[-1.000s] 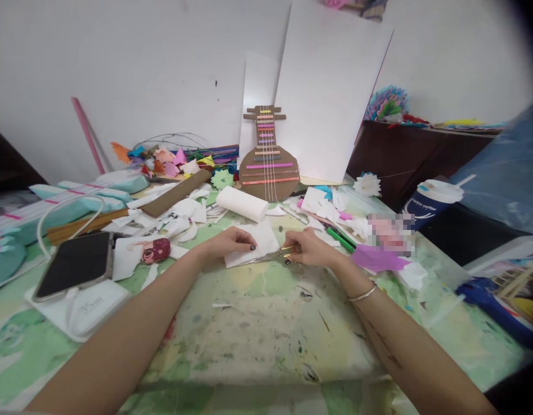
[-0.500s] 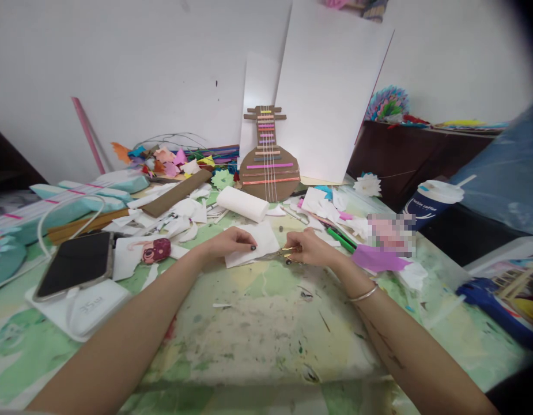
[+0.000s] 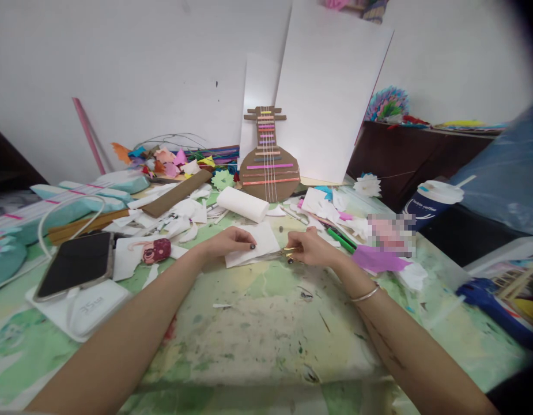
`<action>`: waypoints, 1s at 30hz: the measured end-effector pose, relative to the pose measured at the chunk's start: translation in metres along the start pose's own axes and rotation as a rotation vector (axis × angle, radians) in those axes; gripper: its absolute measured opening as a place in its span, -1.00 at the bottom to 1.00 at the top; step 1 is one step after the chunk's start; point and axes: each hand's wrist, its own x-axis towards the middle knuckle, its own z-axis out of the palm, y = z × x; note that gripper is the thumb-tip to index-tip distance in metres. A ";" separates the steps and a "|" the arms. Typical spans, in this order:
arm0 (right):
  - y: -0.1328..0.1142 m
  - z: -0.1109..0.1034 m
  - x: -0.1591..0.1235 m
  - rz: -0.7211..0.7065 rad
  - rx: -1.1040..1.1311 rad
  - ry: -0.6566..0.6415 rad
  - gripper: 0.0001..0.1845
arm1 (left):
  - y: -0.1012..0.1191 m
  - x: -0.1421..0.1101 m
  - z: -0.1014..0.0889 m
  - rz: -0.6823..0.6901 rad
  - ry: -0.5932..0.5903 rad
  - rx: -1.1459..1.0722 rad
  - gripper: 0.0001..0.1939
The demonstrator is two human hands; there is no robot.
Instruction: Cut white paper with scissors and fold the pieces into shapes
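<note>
My left hand [image 3: 232,241] pinches a small sheet of white paper [image 3: 264,238] between thumb and fingers, just above the painted table. On the right, my right hand [image 3: 310,246] is closed round the gold handles of a pair of scissors [image 3: 292,252]. The scissor blades point left and lie at the lower edge of the paper; the sheet partly hides them. Right behind the sheet lies a white paper roll [image 3: 242,204].
A cardboard lute [image 3: 269,178] leans upright at the back. Paper scraps [image 3: 192,214] lie both sides. A phone [image 3: 78,264] rests on a white power bank [image 3: 87,305] at left. Green scissors or pens [image 3: 341,239], purple paper [image 3: 381,257] and a coffee cup [image 3: 433,202] stand right.
The scissors' handles have moved slightly and less of the blades shows beyond the paper's edge. Both hands stay almost in place.
</note>
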 end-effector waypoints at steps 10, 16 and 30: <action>-0.017 0.003 0.001 -0.039 0.039 -0.022 -0.79 | 0.000 -0.004 -0.003 0.022 0.001 -0.122 -0.74; -0.037 0.017 0.008 -0.080 0.033 -0.016 -0.80 | -0.003 -0.002 -0.005 0.056 -0.016 -0.087 -0.71; -0.056 0.032 0.013 -0.120 0.017 0.033 -0.84 | 0.001 0.000 0.002 0.110 -0.007 0.171 -0.78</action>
